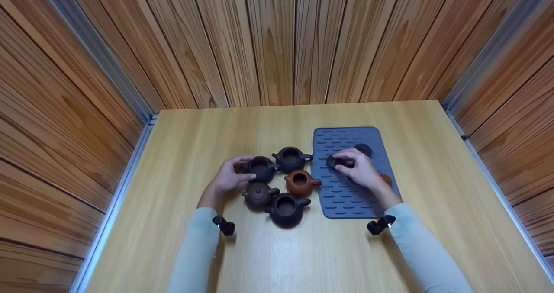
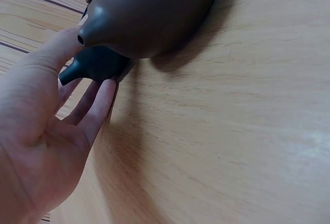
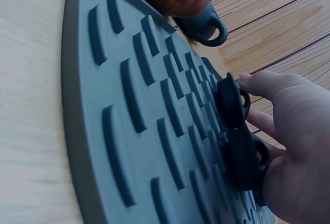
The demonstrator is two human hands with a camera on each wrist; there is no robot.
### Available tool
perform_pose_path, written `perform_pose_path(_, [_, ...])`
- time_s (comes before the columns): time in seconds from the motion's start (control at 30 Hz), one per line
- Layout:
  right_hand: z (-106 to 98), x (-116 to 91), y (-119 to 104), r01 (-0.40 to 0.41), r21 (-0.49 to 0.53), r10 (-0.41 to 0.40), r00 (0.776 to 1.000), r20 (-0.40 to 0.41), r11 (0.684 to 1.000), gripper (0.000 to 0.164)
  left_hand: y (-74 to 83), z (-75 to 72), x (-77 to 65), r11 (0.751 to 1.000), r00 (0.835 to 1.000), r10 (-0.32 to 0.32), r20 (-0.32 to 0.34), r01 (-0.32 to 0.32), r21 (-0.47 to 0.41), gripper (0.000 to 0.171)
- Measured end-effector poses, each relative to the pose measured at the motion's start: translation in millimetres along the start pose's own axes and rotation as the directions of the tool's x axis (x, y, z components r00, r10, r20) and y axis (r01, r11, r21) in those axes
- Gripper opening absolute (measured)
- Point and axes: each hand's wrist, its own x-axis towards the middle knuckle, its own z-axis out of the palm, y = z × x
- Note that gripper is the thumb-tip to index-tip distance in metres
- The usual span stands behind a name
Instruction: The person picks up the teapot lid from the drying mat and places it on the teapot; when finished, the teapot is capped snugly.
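Observation:
On the left, my left hand point(image 1: 229, 175) grips a black lidless teapot point(image 1: 262, 178), thumb at the near side and fingers at the far side. In the left wrist view that teapot's spout point(image 2: 72, 73) points toward the palm, partly behind a brown teapot point(image 2: 154, 13). My right hand point(image 1: 360, 168) is over the grey ridged mat point(image 1: 335, 198), pinching a small dark teapot lid point(image 1: 331, 162) between thumb and fingers. The right wrist view has two dark lids with loop handles side by side there, the upper lid point(image 3: 230, 100) touching a fingertip.
Close by stand a lidded brown teapot point(image 1: 258, 194), a reddish-brown open teapot point(image 1: 292, 186), a black one in front point(image 1: 285, 220) and another behind point(image 1: 282, 158). Another dark lid point(image 1: 363, 149) and a reddish lid point(image 1: 386, 179) lie on the mat. Wooden walls surround the table.

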Motion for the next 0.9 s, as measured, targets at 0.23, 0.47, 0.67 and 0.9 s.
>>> perform_pose_path(0.23, [0.8, 2.4, 1.8, -0.016, -0.011, 0.016, 1.0, -0.011, 1.0, 0.031, 0.8, -0.1, 0.7, 1.0, 1.0, -0.001, -0.007, 0.001, 0.02, 0.055])
perform_pose_path(0.47, [1.3, 4.8, 1.8, -0.033, -0.019, 0.033, 0.999, 0.002, 0.999, 0.021, 1.1, -0.1, 0.5, 1.0, 1.0, -0.003, -0.008, 0.003, 0.025, 0.056])
perform_pose_path(0.67, [1.4, 6.0, 3.2, -0.033, -0.02, 0.033, 0.999, 0.007, 0.999, 0.015, -0.5, -0.4, 1.3, 1.0, 1.0, 0.01, -0.012, -0.01, 0.02, 0.056])
perform_pose_path(0.9, [2.0, 4.3, 1.9, -0.036, -0.02, 0.036, 0.999, 0.01, 0.999, 0.016, -0.7, 0.8, 0.9, 1.0, 1.0, 0.005, -0.005, -0.005, -0.004, 0.055])
